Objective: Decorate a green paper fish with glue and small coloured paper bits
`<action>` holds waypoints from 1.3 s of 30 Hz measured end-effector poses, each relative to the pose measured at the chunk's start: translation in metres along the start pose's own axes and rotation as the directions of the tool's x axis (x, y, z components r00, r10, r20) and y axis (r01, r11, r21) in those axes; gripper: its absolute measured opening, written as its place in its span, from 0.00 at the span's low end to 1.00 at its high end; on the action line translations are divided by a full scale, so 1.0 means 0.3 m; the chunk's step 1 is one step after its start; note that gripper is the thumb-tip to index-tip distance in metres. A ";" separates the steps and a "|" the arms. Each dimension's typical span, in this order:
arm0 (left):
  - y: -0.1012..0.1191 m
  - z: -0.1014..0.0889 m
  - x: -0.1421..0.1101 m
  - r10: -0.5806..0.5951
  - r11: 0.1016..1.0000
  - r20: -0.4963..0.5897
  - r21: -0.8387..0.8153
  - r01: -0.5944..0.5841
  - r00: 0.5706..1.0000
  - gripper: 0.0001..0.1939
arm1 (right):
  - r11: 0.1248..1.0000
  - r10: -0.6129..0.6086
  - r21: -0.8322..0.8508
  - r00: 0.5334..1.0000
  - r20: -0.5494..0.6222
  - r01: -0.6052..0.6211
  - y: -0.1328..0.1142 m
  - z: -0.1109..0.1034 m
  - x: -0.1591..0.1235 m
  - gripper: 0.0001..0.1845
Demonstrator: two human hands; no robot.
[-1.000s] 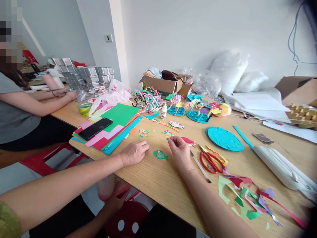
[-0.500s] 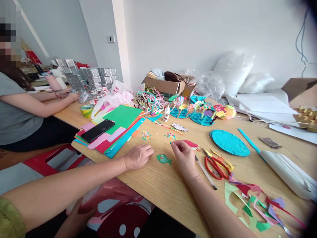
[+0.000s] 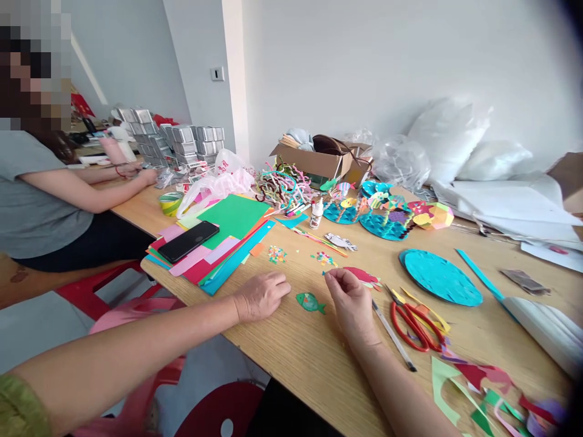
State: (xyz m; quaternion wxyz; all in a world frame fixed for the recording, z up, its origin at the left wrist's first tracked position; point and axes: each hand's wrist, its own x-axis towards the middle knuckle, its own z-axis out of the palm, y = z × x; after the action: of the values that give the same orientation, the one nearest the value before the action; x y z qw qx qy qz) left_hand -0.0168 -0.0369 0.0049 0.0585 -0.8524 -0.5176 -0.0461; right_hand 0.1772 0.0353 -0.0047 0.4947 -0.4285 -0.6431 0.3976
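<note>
My left hand (image 3: 263, 296) rests on the wooden table, loosely bent, with nothing seen in it. My right hand (image 3: 350, 298) is closed in a pinch just above the table; whatever is between thumb and forefinger is too small to make out. Between the hands lies a green paper fish (image 3: 310, 302) with lighter patches on its body. A red paper fish (image 3: 362, 277) is partly hidden behind my right hand. Two small heaps of coloured paper bits, the left heap (image 3: 276, 254) and the right heap (image 3: 324, 259), lie beyond my fingers.
Red-handled scissors (image 3: 418, 325), a pen (image 3: 394, 335) and paper scraps (image 3: 489, 388) lie at right. Farther back are a blue disc (image 3: 443, 277), a glue bottle (image 3: 316, 214) and pipe cleaners (image 3: 282, 188). A phone (image 3: 189, 240) tops coloured paper (image 3: 234, 215) at left; another person (image 3: 50, 200) sits beyond.
The view has shifted, so the scene sits farther right and slightly lower. Both hands keep nearly the same place on the table, the right still pinched by the red fish.
</note>
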 end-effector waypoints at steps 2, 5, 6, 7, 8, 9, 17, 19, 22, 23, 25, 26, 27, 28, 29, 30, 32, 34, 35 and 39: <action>-0.002 0.001 -0.001 0.000 1.000 0.001 -0.003 0.000 1.000 0.09 | 1.000 -0.001 0.004 1.000 0.002 0.001 -0.004 0.001 -0.003 0.15; -0.003 0.003 -0.003 -0.001 1.000 0.000 -0.012 0.001 1.000 0.10 | 1.000 0.002 0.008 1.000 0.026 -0.002 -0.011 0.001 -0.008 0.14; -0.003 0.004 -0.004 -0.001 1.000 0.000 -0.016 0.001 1.000 0.10 | 1.000 0.002 0.008 0.999 0.037 -0.003 -0.014 0.000 -0.009 0.14; -0.003 0.004 -0.004 -0.003 1.000 -0.001 -0.019 0.003 1.000 0.10 | 1.000 0.003 0.007 0.999 0.045 -0.003 -0.017 0.000 -0.010 0.14; -0.003 0.005 -0.005 -0.005 1.000 -0.001 -0.023 0.005 1.000 0.10 | 1.000 0.003 0.004 0.999 0.049 -0.003 -0.019 0.000 -0.012 0.14; -0.003 0.005 -0.006 -0.007 1.000 -0.001 -0.028 0.007 1.000 0.10 | 1.000 0.005 -0.001 0.999 0.049 -0.004 -0.022 -0.001 -0.013 0.14; -0.002 0.002 -0.012 -0.033 0.998 -0.009 -0.057 0.033 0.999 0.10 | 0.999 0.033 0.006 0.999 0.041 -0.033 -0.035 0.000 -0.012 0.15; -0.001 0.003 -0.014 -0.044 0.997 -0.019 -0.057 0.043 0.999 0.10 | 0.999 0.026 0.026 0.999 0.032 -0.027 -0.041 0.002 -0.010 0.15; -0.001 0.009 -0.019 -0.053 0.997 -0.039 -0.052 0.051 0.998 0.11 | 0.999 0.000 0.044 1.000 0.023 -0.002 -0.051 0.007 -0.010 0.14; -0.002 0.011 -0.020 -0.054 0.997 -0.045 -0.051 0.052 0.997 0.11 | 0.999 -0.006 0.048 1.000 0.019 0.005 -0.054 0.010 -0.011 0.14; -0.004 0.013 -0.022 -0.057 0.997 -0.057 -0.049 0.054 0.997 0.11 | 0.998 -0.018 0.052 1.000 0.014 0.018 -0.060 0.018 -0.014 0.14; -0.005 0.013 -0.023 -0.059 0.997 -0.063 -0.049 0.056 0.996 0.11 | 0.998 -0.024 0.055 1.000 0.015 0.023 -0.061 0.023 -0.015 0.13; -0.006 0.013 -0.023 -0.065 0.997 -0.069 -0.048 0.062 0.995 0.11 | 0.998 -0.029 0.057 0.999 0.016 0.028 -0.063 0.027 -0.016 0.13; -0.006 0.011 -0.023 -0.071 0.997 -0.076 -0.047 0.068 0.995 0.11 | 0.998 -0.034 0.058 0.999 0.016 0.033 -0.063 0.032 -0.016 0.13; -0.006 0.010 -0.023 -0.076 0.996 -0.080 -0.045 0.072 0.994 0.11 | 0.998 -0.036 0.058 0.999 0.012 0.035 -0.064 0.035 -0.016 0.13; -0.006 0.009 -0.023 -0.079 0.996 -0.085 -0.044 0.076 0.993 0.11 | 0.998 -0.039 0.058 0.999 0.009 0.038 -0.064 0.038 -0.016 0.13; -0.006 0.007 -0.022 -0.081 0.996 -0.089 -0.039 0.078 0.993 0.10 | 0.997 -0.046 0.058 0.999 0.003 0.045 -0.063 0.040 -0.016 0.12; -0.006 0.006 -0.022 -0.082 0.996 -0.092 -0.032 0.079 0.992 0.10 | 0.997 -0.056 0.059 0.998 0.002 0.055 -0.061 0.039 -0.015 0.12; -0.005 0.006 -0.022 -0.084 0.996 -0.093 -0.028 0.081 0.992 0.10 | 0.996 -0.061 0.060 0.998 0.004 0.060 -0.061 0.038 -0.014 0.12; -0.002 0.007 -0.022 -0.101 0.995 -0.103 -0.016 0.100 0.990 0.11 | 0.996 -0.075 0.058 0.997 0.036 0.073 -0.060 0.035 -0.010 0.10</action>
State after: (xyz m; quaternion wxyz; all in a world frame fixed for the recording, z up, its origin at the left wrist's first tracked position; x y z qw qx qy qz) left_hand -0.0204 -0.0420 0.0018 0.0783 -0.8220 -0.5558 -0.0962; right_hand 0.1646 0.0258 0.0091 0.5088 -0.3826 -0.6561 0.4053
